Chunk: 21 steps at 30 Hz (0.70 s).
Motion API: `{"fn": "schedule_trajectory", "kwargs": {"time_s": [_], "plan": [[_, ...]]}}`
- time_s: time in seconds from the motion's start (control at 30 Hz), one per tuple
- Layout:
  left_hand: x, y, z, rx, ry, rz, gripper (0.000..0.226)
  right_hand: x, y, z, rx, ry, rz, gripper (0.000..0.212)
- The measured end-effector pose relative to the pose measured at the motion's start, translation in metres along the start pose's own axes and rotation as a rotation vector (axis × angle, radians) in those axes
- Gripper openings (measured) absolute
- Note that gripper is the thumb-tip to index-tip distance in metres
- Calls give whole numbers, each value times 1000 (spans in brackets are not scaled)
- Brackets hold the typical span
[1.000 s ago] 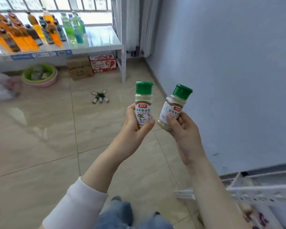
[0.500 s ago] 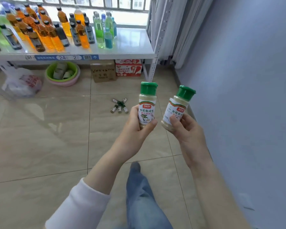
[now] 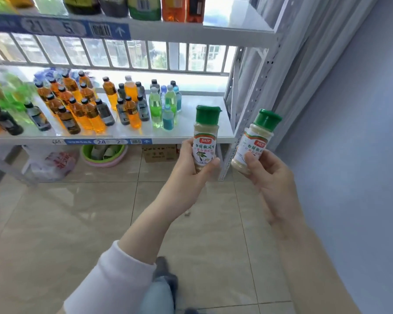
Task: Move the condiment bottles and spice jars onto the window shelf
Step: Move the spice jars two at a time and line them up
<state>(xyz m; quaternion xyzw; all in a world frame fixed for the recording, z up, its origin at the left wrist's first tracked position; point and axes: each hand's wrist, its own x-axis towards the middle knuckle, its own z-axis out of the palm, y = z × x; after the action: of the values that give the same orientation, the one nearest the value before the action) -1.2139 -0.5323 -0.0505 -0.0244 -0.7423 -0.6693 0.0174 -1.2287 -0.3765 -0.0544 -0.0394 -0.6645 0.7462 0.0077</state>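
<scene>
Both hands grip pepper jars: left hand (image 3: 191,164) holds the left jar (image 3: 205,137) upright, right hand (image 3: 270,177) the right jar (image 3: 254,143), tilted right. Ahead and slightly left lies the window shelf (image 3: 204,130); its bare right end is nearer the left hand.

1. My left hand (image 3: 191,164) is up in front of me, thumb and fingers curled tight around a spice jar (image 3: 204,141), held upright.
2. My right hand (image 3: 270,177) sits just beside it, gripping a second jar (image 3: 254,143), tilted a bit right.
3. Both forearms reach forward, hands apart.
</scene>
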Motion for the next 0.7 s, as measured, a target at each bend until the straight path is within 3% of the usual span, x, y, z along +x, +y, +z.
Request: {"fn": "schedule_trajectory", "kwargs": {"time_s": [0.07,0.27,0.57,0.7], "plan": [[42,1,-13,1,6,10,28,40,-3,13,8,-10,-34,34],[159,14,-61,37,-20,75,29,151,-26,59,5,-10,-107,68],[306,22,-75,118,-51,83,33,292,-52,86,-28,55,-89,60],[374,27,-59,133,13,92,32,366,-63,70,-83,68,-97,56]]}}
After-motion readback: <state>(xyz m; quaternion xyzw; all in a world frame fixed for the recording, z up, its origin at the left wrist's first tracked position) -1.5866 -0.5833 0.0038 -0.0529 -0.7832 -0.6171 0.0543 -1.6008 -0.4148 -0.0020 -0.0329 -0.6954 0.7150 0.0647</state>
